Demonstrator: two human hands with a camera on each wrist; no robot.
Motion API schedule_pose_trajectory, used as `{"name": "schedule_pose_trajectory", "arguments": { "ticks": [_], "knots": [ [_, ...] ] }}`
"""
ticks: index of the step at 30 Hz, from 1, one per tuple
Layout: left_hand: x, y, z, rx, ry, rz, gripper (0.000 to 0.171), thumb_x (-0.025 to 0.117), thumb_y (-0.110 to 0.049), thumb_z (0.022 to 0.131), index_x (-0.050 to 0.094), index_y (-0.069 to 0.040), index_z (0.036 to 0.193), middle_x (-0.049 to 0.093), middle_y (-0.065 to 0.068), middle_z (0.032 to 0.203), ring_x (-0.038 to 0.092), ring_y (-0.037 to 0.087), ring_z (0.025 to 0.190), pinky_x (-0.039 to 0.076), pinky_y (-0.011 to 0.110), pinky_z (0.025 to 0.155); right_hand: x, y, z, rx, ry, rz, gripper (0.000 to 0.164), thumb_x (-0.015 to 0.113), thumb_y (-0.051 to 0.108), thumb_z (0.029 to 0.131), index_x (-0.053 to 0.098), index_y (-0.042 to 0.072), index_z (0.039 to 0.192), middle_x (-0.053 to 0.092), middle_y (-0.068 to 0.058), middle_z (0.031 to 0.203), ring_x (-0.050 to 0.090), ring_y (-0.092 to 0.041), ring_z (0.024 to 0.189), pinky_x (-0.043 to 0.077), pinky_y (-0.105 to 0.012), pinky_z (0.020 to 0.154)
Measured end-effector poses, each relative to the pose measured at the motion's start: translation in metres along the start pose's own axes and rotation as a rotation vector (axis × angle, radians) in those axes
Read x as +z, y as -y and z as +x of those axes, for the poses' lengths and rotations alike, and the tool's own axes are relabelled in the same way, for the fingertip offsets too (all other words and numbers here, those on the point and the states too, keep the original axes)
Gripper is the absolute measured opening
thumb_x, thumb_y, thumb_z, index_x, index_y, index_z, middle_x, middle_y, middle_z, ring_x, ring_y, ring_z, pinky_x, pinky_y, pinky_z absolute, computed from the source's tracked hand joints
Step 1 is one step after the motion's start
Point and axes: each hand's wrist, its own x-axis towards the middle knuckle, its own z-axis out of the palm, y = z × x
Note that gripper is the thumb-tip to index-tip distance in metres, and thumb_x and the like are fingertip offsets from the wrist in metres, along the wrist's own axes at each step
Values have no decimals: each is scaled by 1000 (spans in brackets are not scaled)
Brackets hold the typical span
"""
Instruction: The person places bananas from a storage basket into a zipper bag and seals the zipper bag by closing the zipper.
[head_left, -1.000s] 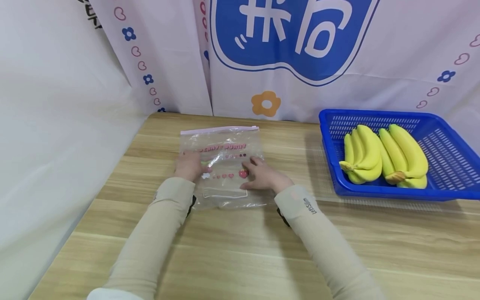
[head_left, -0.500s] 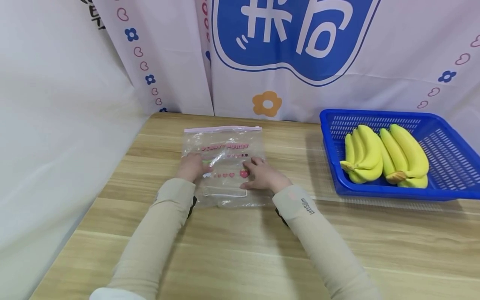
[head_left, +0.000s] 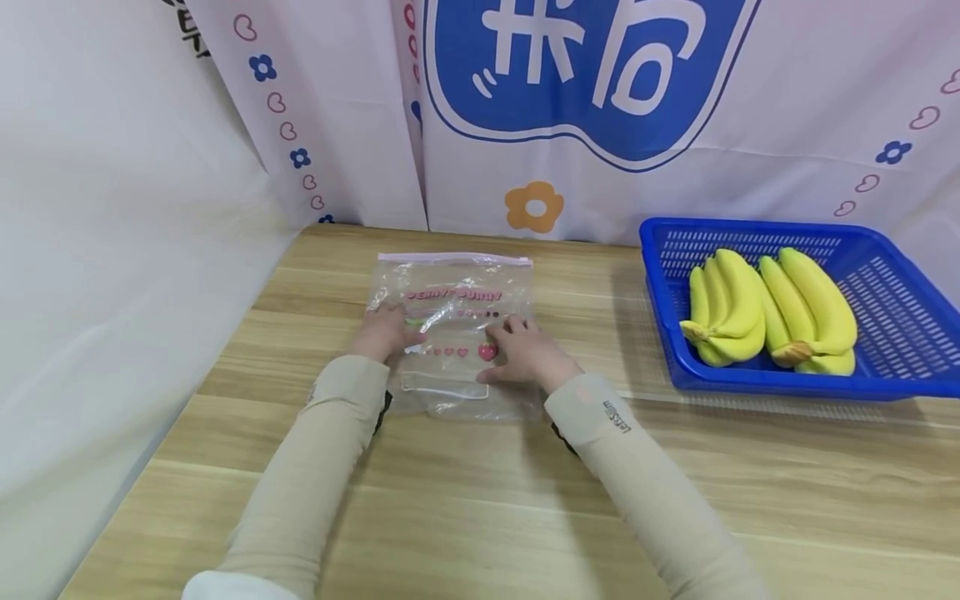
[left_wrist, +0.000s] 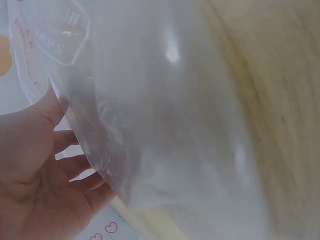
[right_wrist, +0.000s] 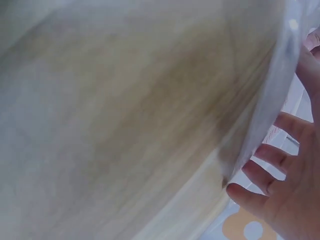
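A clear zip bag (head_left: 450, 332) with pink lettering, hearts and a pale pink zip strip lies on the wooden table, strip towards the back. At its left side is my left hand (head_left: 381, 332), thumb reaching inward over the plastic. My right hand (head_left: 527, 354) rests at the right side with thumb and fingers spread. In the left wrist view, the thumb and fingertips (left_wrist: 102, 192) meet the bag's edge. The right wrist view has straight, parted fingers (right_wrist: 247, 197) touching the opposite edge. The bag looks flat, with nothing visible inside.
A blue plastic basket (head_left: 750, 383) stands at the back right, holding two bunches of bananas, one on the left (head_left: 727, 308) and one on the right (head_left: 813, 308). Printed white cloth (head_left: 585, 200) hangs behind the table (head_left: 480, 500), and plain white cloth (head_left: 135, 250) hangs along the left.
The bag has shifted a little to the right and straightened slightly, its zip strip moving right. Both hands have stayed at its sides with little movement. Basket and bananas are as before.
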Motion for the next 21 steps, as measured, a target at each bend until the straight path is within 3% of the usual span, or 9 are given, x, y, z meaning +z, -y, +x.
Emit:
{"name": "schedule_pose_trajectory", "arguments": {
  "ticks": [6,12,15,21],
  "knots": [
    [-1,2,2,25,9,-1,75,57,-37,94,24,4,148,14,28,156,15,50,142,21,58,117,0,2,-2,-19,-49,-84,82,64,64,78,43,18,143,43,-17,144,41,-36,133,35,-50,113],
    [-2,4,2,49,6,5,73,57,-35,94,27,5,147,19,29,154,17,50,141,21,58,117,1,2,2,-39,-99,-110,70,63,59,81,52,18,136,52,-16,136,49,-34,126,37,-49,111],
    [-2,3,2,51,9,12,73,58,-36,94,27,4,147,19,28,154,18,50,141,21,58,117,0,2,2,-45,-103,-105,72,63,57,82,47,19,141,49,-18,140,44,-36,131,32,-50,115],
    [-4,4,2,72,18,18,71,57,-35,94,28,2,147,21,26,155,20,48,142,23,56,118,2,-3,3,-84,-104,-45,86,66,56,82,31,15,150,25,-22,156,25,-41,143,19,-51,121]
  ]
}}
